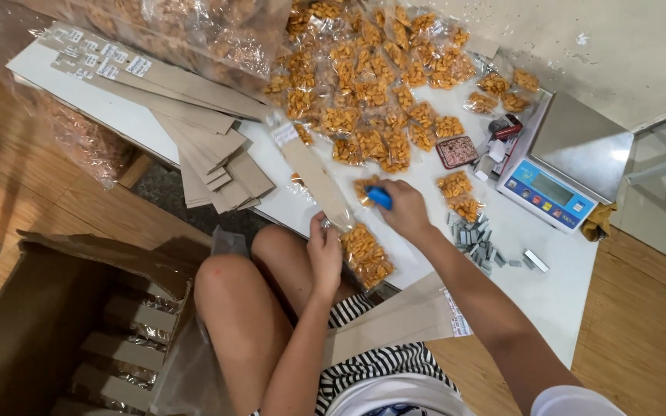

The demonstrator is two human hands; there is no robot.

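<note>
Now right hand (406,209) staples snack packet (365,254) at table edge (294,219).

wooden floor (9,185), low white table (556,293), pale wall (626,46)

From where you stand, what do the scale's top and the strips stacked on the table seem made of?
Scale platform: apparently brushed steel, grey with a soft glare. Strips: likely thin brown cardboard, matte, flat, some bearing white labels. The one at the left hand looks the same.

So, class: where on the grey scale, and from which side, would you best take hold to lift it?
Grip the scale body under its long edges with both hands, reaching from the front panel side. The flat steel pan looks loose, offers no lip, and clutter crowds its left end.
</note>
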